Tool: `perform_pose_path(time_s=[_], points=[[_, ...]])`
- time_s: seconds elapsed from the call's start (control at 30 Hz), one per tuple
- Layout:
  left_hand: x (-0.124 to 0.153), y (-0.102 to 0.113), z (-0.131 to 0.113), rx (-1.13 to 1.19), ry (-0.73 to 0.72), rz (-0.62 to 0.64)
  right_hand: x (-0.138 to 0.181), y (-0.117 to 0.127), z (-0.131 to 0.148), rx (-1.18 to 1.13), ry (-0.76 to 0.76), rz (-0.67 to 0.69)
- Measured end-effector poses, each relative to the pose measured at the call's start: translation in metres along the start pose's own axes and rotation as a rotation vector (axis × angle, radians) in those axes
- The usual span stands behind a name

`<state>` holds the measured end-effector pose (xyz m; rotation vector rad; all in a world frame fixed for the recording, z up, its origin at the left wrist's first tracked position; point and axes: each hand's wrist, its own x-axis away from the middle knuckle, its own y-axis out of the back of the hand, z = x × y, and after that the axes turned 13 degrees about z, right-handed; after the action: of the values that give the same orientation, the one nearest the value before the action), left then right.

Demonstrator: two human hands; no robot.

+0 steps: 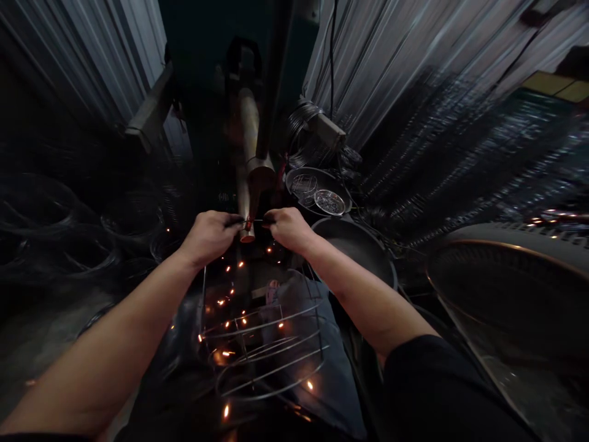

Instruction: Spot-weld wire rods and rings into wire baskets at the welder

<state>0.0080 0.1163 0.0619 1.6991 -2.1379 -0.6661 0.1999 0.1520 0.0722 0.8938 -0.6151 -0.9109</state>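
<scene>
Gripping a thin wire (256, 220) from both ends, the left hand (209, 236) and right hand (288, 228) are closing their fingers on it and holding its middle under the copper electrode (252, 184), where it is glowing (sparks are scattering down over the wire frame (267, 350) below the wrists).

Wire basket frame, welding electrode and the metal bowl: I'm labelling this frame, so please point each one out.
Wire basket frame (269, 353), head view, on a curved wire near its middle.
Welding electrode (249, 226), head view, on its glowing tip between the hands.
Metal bowl (317, 191), head view, on its inner floor.
</scene>
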Motion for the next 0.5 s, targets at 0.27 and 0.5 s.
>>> perform_pose_path(time_s=[0.27,0.5], points=[[0.043,-0.01,0.012,0.939,0.256,-0.262,0.002,-0.012,-0.011,-0.842,-0.144,-0.077],[0.042,-0.011,0.004,1.002,0.276,-0.264,0.002,-0.016,-0.013,-0.95,-0.139,-0.077]])
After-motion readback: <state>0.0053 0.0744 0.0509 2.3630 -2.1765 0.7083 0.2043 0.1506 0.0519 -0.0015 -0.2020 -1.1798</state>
